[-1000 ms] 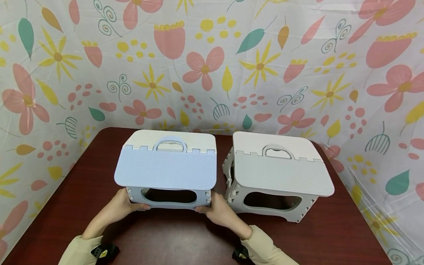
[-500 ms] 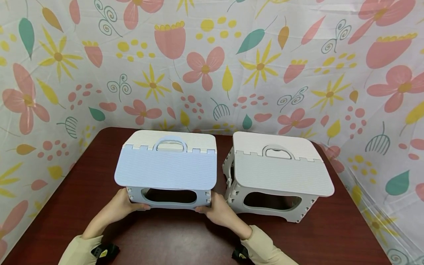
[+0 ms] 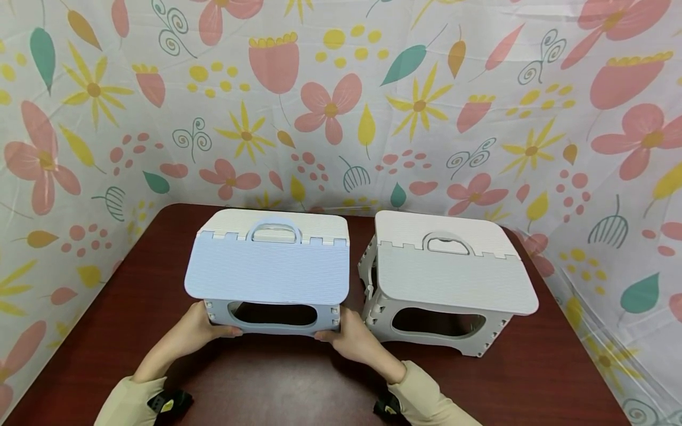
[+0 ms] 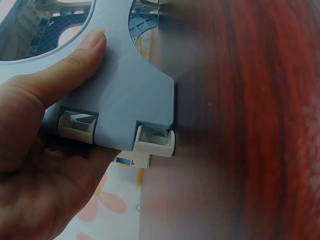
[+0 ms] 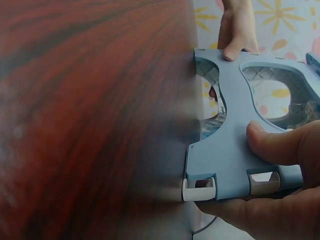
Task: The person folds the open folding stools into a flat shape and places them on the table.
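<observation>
A blue and white folding step stool point(image 3: 269, 269) stands unfolded on the dark red table, its carry handle point(image 3: 274, 231) lying in the middle of the top. My left hand point(image 3: 194, 328) grips its near left corner, thumb on the blue front panel point(image 4: 120, 85) and fingers behind the side. At the near right corner my right hand point(image 3: 354, 337) holds it the same way, with the thumb across the front panel. The right wrist view shows the feet of the stool point(image 5: 199, 191) right at the table surface. Most fingers are hidden behind the side panels.
A grey and white folding step stool point(image 3: 453, 278) stands unfolded just right of the blue one, slightly turned. The dark red wooden table point(image 3: 277, 378) runs back to a flower-printed cloth point(image 3: 330, 154) hung behind and along both sides.
</observation>
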A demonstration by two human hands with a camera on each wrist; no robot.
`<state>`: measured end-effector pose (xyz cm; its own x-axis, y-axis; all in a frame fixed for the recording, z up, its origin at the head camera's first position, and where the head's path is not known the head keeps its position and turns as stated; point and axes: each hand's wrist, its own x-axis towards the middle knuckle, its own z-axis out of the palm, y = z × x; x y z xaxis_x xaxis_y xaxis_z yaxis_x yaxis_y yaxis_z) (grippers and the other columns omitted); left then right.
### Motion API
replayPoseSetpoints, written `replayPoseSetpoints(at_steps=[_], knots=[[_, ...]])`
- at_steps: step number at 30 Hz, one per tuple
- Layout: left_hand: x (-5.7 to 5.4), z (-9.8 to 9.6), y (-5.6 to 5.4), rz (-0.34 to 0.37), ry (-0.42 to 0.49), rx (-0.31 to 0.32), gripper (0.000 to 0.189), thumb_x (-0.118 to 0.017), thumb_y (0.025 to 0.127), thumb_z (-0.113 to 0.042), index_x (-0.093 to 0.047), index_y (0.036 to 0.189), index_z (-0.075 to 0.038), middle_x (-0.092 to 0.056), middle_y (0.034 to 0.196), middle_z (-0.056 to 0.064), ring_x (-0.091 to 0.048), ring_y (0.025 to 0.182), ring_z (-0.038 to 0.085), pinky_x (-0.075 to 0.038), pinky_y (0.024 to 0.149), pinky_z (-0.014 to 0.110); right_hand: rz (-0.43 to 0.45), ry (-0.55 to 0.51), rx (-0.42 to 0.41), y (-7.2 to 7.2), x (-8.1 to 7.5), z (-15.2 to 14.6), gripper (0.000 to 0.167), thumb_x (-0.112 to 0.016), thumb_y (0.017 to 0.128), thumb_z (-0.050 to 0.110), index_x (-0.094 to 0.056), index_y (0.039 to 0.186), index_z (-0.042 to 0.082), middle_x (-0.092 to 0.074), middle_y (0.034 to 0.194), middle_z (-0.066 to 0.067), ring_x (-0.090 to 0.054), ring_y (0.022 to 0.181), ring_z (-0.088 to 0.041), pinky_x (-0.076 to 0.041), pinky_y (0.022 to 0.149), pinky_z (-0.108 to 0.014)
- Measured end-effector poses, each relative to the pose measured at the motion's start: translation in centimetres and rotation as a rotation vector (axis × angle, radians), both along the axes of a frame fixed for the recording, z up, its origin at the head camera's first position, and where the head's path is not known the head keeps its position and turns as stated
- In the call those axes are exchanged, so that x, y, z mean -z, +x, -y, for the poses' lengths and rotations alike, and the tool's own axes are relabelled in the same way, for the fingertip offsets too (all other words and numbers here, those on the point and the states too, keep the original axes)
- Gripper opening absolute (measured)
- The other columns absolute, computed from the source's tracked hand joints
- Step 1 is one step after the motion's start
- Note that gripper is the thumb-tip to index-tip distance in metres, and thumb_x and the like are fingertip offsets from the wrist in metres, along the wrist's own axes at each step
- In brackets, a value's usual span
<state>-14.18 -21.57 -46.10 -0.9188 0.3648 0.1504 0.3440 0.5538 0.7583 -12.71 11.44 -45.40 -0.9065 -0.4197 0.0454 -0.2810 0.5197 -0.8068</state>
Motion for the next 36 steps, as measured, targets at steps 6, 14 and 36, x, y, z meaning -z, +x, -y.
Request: replayPoseSetpoints(at_steps=[6, 14, 36], knots=[[0.01, -0.01, -0.03, -0.006, -0.003, -0.006, 0.085, -0.089, 0.067, -0.021, -0.043, 0.136, -0.006, -0.058, 0.128, 0.014, -0.055, 0.108, 0.012, -0.048, 0.083, 0.024, -0.008, 0.009, 0.007, -0.08, -0.09, 0.02, 0.031, -0.076, 0.082, 0.009, -0.062, 0.108, 0.001, -0.070, 0.087, -0.004, -0.059, 0.073, -0.003, -0.049, 0.070, -0.022], [0.04, -0.02, -0.09, 0.011, -0.002, -0.008, 0.083, -0.089, 0.067, -0.022, -0.043, 0.135, -0.006, -0.059, 0.127, 0.013, -0.055, 0.108, 0.014, -0.048, 0.083, 0.024, 0.002, 0.009, 0.005, -0.08, -0.10, 0.01, 0.032, -0.075, 0.082, 0.009, -0.061, 0.109, 0.001, -0.070, 0.088, -0.005, -0.059, 0.074, -0.004, -0.049, 0.070, -0.022], [0.05, -0.03, -0.04, 0.026, 0.014, -0.006, 0.082, -0.089, 0.067, -0.020, -0.045, 0.134, -0.005, -0.059, 0.127, 0.013, -0.055, 0.109, 0.015, -0.047, 0.085, 0.023, -0.001, 0.031, 0.011, -0.06, -0.19, 0.06, 0.026, -0.076, 0.081, 0.009, -0.063, 0.103, 0.004, -0.069, 0.088, -0.003, -0.057, 0.076, -0.003, -0.048, 0.071, -0.022]])
